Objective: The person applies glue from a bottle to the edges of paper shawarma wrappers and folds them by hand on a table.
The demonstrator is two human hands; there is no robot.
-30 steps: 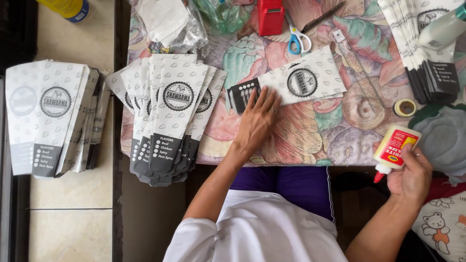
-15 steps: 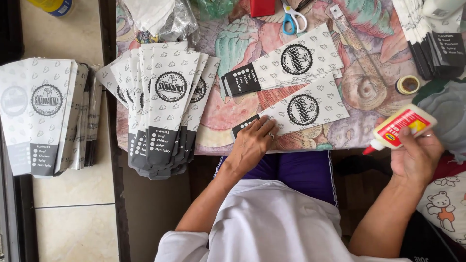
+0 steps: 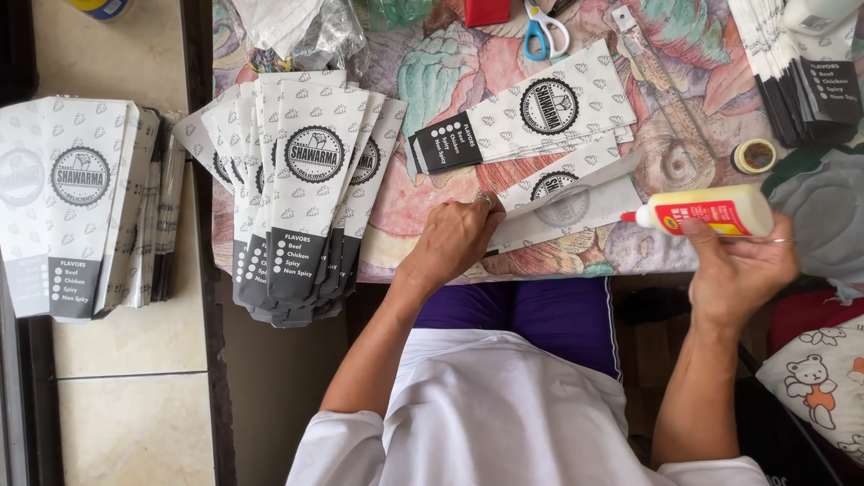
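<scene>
- The left hand point(image 3: 454, 238) lies knuckles up on the near edge of the table, fingers curled down onto the end of a flat paper sleeve point(image 3: 567, 202), pinning it in place; a ring shows on one finger.
- That paper sleeve lies across the flowered tablecloth point(image 3: 450, 81), its long flap lifted a little toward the right.
- The right hand point(image 3: 738, 265) is closed around a white glue bottle point(image 3: 711, 214) with a red label, held on its side just off the table's near edge, thumb on top.
- The bottle's tip points left and sits just at the right end of the sleeve's flap.
- Just beyond the sleeve lies a small stack of the same printed sleeves point(image 3: 531, 117), black ends to the left.
- To the left, a fanned pile of sleeves point(image 3: 301, 189) hangs over the table edge, and another pile point(image 3: 76, 202) rests on a tiled surface further left.
- At the far edge lie blue-handled scissors point(image 3: 544, 27); a small roll of tape point(image 3: 754, 156) sits near the bottle, and a dark-ended stack point(image 3: 801, 72) fills the right corner.
</scene>
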